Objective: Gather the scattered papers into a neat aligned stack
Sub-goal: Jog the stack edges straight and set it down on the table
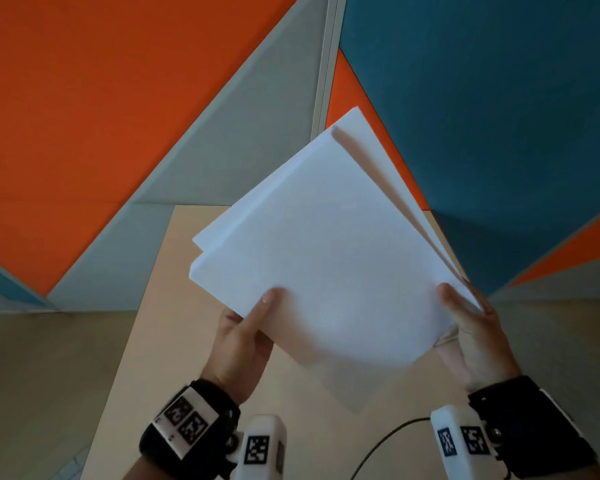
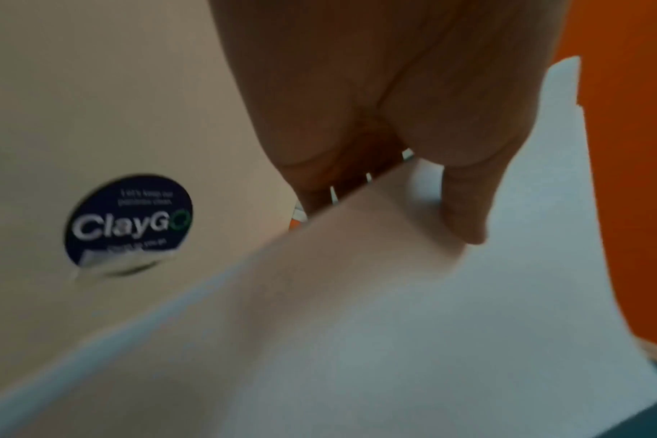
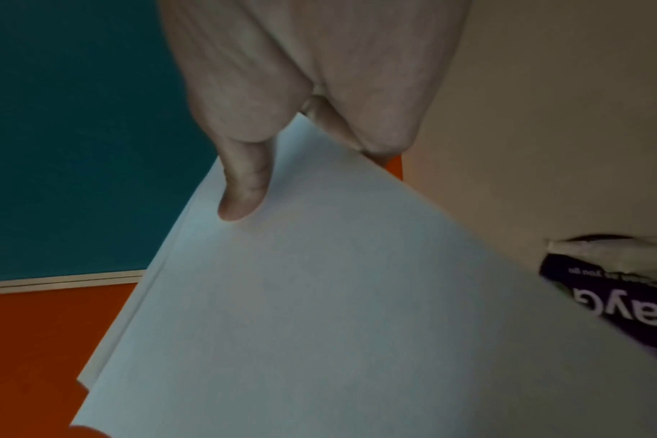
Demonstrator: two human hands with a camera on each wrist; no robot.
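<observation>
A sheaf of white papers (image 1: 329,258) is held up off the beige table (image 1: 146,358), turned like a diamond with one corner pointing down. The sheets are not flush: edges fan out at the top right and left. My left hand (image 1: 246,330) pinches the lower left edge, thumb on top. My right hand (image 1: 471,323) pinches the lower right edge, thumb on the front sheet. The left wrist view has the papers (image 2: 413,326) under my thumb, and the right wrist view has the papers (image 3: 319,311) under my right thumb. The fingers behind the sheets are hidden.
A round dark "ClayGo" sticker (image 2: 128,222) lies on the table under the papers, also the sticker (image 3: 619,302) at the right. Orange, grey and teal partition panels (image 1: 482,98) rise behind the table. A black cable (image 1: 385,441) runs near the front edge.
</observation>
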